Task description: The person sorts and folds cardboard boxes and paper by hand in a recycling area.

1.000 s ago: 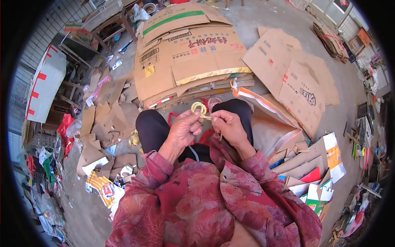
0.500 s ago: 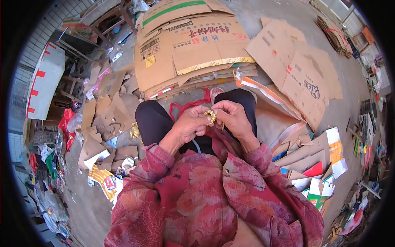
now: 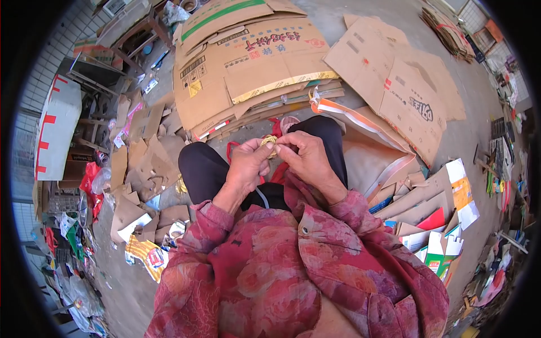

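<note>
A small coil of yellow cord (image 3: 269, 141) is pinched between both my hands, just above my knees in black trousers. My left hand (image 3: 247, 164) grips it from the left with thumb and fingers closed. My right hand (image 3: 303, 154) holds it from the right, fingertips touching the coil. A red cord (image 3: 276, 127) lies under the hands, running over my lap and partly hidden by them. My sleeves are red and floral.
A thick stack of flattened cardboard boxes (image 3: 253, 62) lies just in front of my knees. More flat cardboard (image 3: 403, 90) spreads right. Cardboard scraps (image 3: 141, 163) litter the left, coloured box pieces (image 3: 439, 236) the right. A white panel (image 3: 53, 127) and clutter stand far left.
The yellow cord was an open loop held out in front; both hands have drawn together and wound it into a tight small coil between the fingertips.
</note>
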